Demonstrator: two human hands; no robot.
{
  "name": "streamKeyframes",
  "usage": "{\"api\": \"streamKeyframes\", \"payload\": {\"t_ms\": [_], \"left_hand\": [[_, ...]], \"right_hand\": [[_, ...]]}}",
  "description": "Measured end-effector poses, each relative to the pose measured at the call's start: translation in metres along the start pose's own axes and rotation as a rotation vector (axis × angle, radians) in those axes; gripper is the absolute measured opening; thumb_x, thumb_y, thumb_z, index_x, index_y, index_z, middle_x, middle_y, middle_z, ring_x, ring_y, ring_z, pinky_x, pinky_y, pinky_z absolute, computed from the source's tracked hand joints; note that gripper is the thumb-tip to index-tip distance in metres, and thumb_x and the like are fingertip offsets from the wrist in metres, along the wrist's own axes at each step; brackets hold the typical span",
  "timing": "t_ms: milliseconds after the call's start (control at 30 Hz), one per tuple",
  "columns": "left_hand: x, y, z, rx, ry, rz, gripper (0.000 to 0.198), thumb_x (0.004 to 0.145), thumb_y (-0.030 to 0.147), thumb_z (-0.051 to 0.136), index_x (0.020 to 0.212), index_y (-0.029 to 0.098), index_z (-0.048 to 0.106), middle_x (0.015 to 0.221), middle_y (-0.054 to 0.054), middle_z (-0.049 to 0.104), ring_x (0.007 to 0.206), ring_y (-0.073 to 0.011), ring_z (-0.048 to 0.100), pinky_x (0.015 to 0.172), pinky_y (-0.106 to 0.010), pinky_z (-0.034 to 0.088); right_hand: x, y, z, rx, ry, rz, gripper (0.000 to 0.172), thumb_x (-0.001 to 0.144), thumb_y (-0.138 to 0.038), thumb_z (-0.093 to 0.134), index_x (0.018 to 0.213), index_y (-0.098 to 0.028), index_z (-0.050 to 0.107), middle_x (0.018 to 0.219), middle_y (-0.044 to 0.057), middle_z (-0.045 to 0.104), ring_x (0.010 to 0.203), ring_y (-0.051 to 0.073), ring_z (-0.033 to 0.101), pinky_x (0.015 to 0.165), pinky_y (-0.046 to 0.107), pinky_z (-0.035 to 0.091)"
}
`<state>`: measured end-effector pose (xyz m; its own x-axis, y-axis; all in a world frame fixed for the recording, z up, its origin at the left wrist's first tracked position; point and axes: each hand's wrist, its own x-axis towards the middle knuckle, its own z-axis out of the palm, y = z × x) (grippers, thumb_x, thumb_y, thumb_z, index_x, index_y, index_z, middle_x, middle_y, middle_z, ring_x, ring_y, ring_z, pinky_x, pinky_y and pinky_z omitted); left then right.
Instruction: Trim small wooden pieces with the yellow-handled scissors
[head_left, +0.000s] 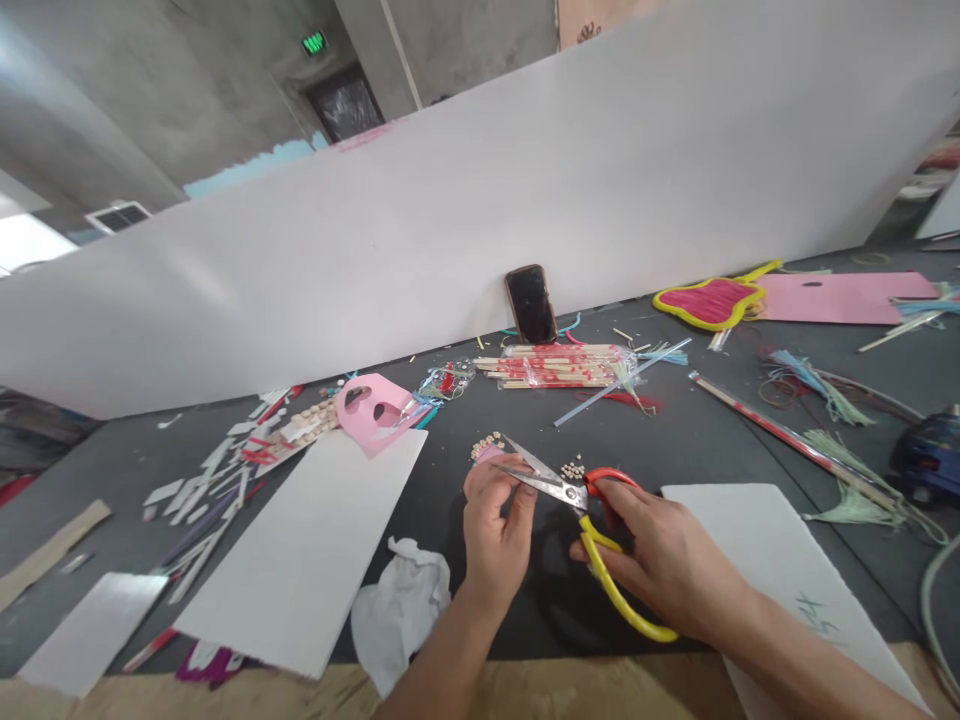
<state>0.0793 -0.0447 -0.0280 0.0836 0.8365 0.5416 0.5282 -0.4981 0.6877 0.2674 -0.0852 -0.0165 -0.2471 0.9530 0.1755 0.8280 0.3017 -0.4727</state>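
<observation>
Your right hand (660, 560) grips spread scissors (574, 494); your left hand (496, 525) pinches (contents unclear), bare tabletop (436, 490) lying just leftward.

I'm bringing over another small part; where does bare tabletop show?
Dark tabletop shows between the pale straw, the right hand and the wrapped stick; a smaller patch lies between the left hand, white sheet and crumpled wad. It is crowded left of that sheet, among loose scraps, and around the bundled sticks.

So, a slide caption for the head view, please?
Right hand holding open scissors near the left hand, over a cluttered table.
</observation>
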Motion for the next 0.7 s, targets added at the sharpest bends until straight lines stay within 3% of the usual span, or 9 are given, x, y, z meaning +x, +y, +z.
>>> {"api": "streamKeyframes", "payload": {"t_ms": [200,367,700], "left_hand": [[-0.002,0.000,0.000,-0.040,0.008,0.011,0.012,0.087,0.025,0.053,0.084,0.020,0.064,0.100,-0.008,0.066,0.103,-0.0225,0.059,0.094,-0.041,0.044],[0.000,0.000,0.001,-0.033,0.023,0.041,0.010,0.087,0.022,0.053,0.086,0.020,0.063,0.098,-0.008,0.066,0.102,-0.0221,0.059,0.094,-0.042,0.044],[-0.002,-0.002,-0.001,-0.039,-0.038,0.120,0.015,0.090,0.018,0.045,0.090,0.019,0.061,0.098,-0.009,0.065,0.106,-0.0225,0.055,0.092,-0.041,0.044]], "right_hand": [[0.000,-0.006,-0.004,0.049,-0.016,0.032,0.038,0.081,-0.053,0.055,0.101,-0.021,0.051,0.071,0.003,0.065,0.059,0.020,0.062,0.050,0.028,0.040],[0.004,-0.003,-0.003,-0.009,0.067,0.041,0.039,0.074,-0.048,0.061,0.100,-0.020,0.052,0.080,0.006,0.068,0.065,0.022,0.064,0.055,0.029,0.044],[0.004,-0.011,-0.007,0.041,0.041,-0.003,0.046,0.071,-0.049,0.066,0.101,-0.017,0.050,0.094,0.011,0.064,0.082,0.025,0.063,0.066,0.034,0.049]]}}
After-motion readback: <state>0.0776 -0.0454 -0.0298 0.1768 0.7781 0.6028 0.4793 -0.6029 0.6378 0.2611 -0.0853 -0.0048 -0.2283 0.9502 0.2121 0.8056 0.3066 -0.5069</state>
